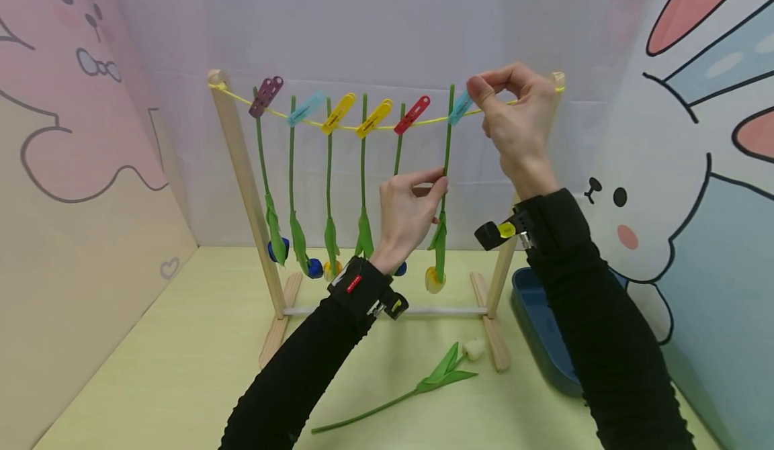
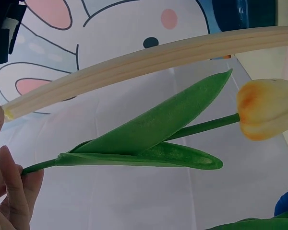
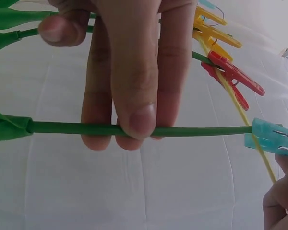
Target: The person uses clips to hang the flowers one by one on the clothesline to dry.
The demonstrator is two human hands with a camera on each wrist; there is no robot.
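Observation:
My left hand [image 1: 411, 211] pinches the green stem of a yellow-orange tulip [image 2: 269, 109], which hangs head down from a yellow cord [image 1: 432, 121]. In the right wrist view, thumb and fingers press that stem from both sides. A light blue clothespin [image 1: 461, 107] sits on the cord at the top of this stem. My right hand [image 1: 520, 117] grips the clothespin's handle end between thumb and fingers. At the right edge of the right wrist view, its fingers partly cover the handles of the clothespin.
Several tulips hang leftward along the cord, under purple, light blue, yellow and red clothespins [image 1: 412, 115]. A wooden frame [image 1: 244, 181] carries the cord. On the table [image 1: 151, 363] lies a white tulip [image 1: 474, 349]; a blue basin [image 1: 541, 329] stands at right, partly behind the right sleeve.

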